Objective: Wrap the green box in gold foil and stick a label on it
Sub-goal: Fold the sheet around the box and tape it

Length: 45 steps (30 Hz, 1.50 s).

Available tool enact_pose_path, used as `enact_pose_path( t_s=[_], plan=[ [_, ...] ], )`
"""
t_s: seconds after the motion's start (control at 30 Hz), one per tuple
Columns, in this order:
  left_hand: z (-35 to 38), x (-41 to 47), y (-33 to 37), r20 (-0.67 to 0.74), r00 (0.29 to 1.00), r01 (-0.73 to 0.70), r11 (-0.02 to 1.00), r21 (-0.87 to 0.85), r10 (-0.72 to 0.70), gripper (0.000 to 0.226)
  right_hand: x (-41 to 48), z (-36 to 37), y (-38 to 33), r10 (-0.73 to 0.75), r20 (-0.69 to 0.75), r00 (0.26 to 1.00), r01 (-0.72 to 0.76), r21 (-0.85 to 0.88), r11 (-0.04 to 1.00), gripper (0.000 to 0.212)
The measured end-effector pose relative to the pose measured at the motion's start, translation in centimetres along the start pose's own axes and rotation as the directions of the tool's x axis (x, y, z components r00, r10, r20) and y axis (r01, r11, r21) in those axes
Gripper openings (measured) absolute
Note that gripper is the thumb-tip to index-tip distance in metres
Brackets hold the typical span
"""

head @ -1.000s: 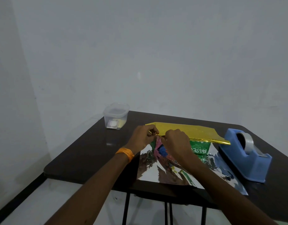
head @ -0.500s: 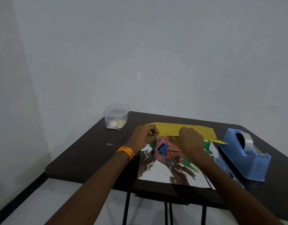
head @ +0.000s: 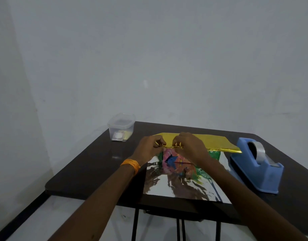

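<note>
The gold foil (head: 214, 142) is folded over the far part of the green box (head: 214, 154), gold side up, and its silver inner side (head: 177, 188) lies spread toward me on the table. The box's green, pink and blue print shows below the folded edge. My left hand (head: 149, 147) and my right hand (head: 189, 146) both pinch the foil's folded edge near its left end, fingertips close together. An orange band is on my left wrist.
A blue tape dispenser (head: 256, 166) with a grey roll stands to the right of the foil. A clear lidded plastic tub (head: 121, 126) with small items inside sits at the table's far left corner. The dark table (head: 90, 164) stands against a pale wall.
My right hand has moved left along the folded gold edge, back beside my left hand. More of the green box at the right has come into view. My left hand has stayed put.
</note>
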<state>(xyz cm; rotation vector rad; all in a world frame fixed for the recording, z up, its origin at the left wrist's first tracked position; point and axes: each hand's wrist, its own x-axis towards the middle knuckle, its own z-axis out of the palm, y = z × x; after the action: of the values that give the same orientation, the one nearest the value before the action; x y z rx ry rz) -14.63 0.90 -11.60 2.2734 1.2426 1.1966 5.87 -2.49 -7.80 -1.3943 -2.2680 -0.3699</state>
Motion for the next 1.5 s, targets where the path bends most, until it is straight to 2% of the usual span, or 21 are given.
enact_pose_path(
  t_s=[0.13,0.2,0.27,0.37,0.47,0.57,0.67,0.73,0.8,0.9,0.97,1.03,1.1,1.17,1.27,1.37,1.43,1.5],
  plan=[
    [-0.4,0.4,0.1,0.025,1.000,-0.009,1.000,0.010,0.008,0.016,-0.7,0.1,2.6,0.023,-0.021,1.000,-0.013,0.402,0.915,0.018],
    [-0.5,0.5,0.3,0.032,0.999,-0.015,1.000,0.016,0.015,0.017,-1.2,-0.1,3.2,0.049,-0.008,0.999,-0.039,0.469,0.882,0.023],
    [-0.5,0.4,0.5,0.027,1.000,-0.016,0.999,0.033,0.015,0.016,-1.7,-0.1,3.6,0.080,-0.006,0.997,-0.067,0.475,0.878,0.027],
    [-0.3,0.0,0.2,0.047,0.997,-0.062,0.996,0.060,0.059,0.016,-2.7,-0.2,4.6,0.162,-0.107,0.981,-0.100,0.436,0.894,0.030],
    [-0.4,-0.5,0.0,0.067,0.991,-0.129,0.975,0.181,0.119,0.035,-3.6,-1.0,5.7,0.263,-0.208,0.942,-0.169,0.381,0.909,0.018],
    [-0.7,-0.7,0.6,-0.046,0.991,-0.104,0.945,0.312,0.124,0.064,-4.0,-1.9,6.4,0.318,-0.118,0.941,-0.261,0.346,0.901,0.008],
    [-0.7,0.5,2.1,-0.167,0.979,-0.074,0.962,0.262,0.121,0.060,-4.4,-1.4,6.5,0.296,-0.028,0.955,-0.267,0.353,0.897,0.013],
    [-0.1,2.1,3.3,-0.167,0.979,-0.077,0.973,0.218,0.115,0.053,-4.4,-0.9,6.3,0.311,-0.006,0.950,-0.286,0.374,0.882,0.013],
    [0.9,4.1,4.3,-0.114,0.989,-0.071,0.976,0.207,0.096,0.052,-4.2,-0.7,6.1,0.301,0.019,0.953,-0.287,0.363,0.886,0.018],
    [2.6,7.2,5.4,0.062,0.998,-0.035,0.959,0.282,0.019,0.056,-3.8,-1.0,6.2,0.252,0.049,0.966,-0.253,0.358,0.899,0.017],
    [3.6,8.8,5.3,0.194,0.975,0.030,0.927,0.375,-0.109,0.064,-3.7,-1.3,6.4,0.228,0.082,0.970,-0.242,0.381,0.892,0.016],
    [4.3,9.6,4.8,0.303,0.918,0.104,0.891,0.442,-0.257,0.074,-3.8,-1.7,6.4,0.220,0.110,0.969,-0.245,0.395,0.885,0.018],
    [4.6,9.8,4.0,0.320,0.893,0.137,0.868,0.477,-0.317,0.068,-3.6,-2.0,6.4,0.213,0.137,0.967,-0.251,0.403,0.880,0.022],
    [4.4,9.5,3.6,0.266,0.915,0.141,0.859,0.492,-0.303,0.064,-3.3,-2.0,6.5,0.207,0.184,0.961,-0.265,0.395,0.880,0.018],
    [2.6,8.8,3.8,0.239,0.921,0.146,0.841,0.520,-0.307,0.073,-2.3,-1.7,7.2,0.227,0.242,0.943,-0.311,0.404,0.861,0.025],
    [-0.3,7.7,4.0,0.294,0.892,0.194,0.878,0.437,-0.344,0.071,-0.5,-1.8,6.8,0.231,0.359,0.905,-0.360,0.352,0.864,0.035],
    [-1.9,6.6,4.3,0.381,0.831,0.316,0.907,0.279,-0.406,0.067,0.7,-1.9,5.9,0.223,0.423,0.878,-0.368,0.302,0.879,0.034],
    [-3.1,5.2,5.0,0.492,0.754,0.421,0.895,0.149,-0.436,0.061,1.7,-2.0,4.8,0.231,0.455,0.860,-0.366,0.236,0.900,0.036]
  ],
)
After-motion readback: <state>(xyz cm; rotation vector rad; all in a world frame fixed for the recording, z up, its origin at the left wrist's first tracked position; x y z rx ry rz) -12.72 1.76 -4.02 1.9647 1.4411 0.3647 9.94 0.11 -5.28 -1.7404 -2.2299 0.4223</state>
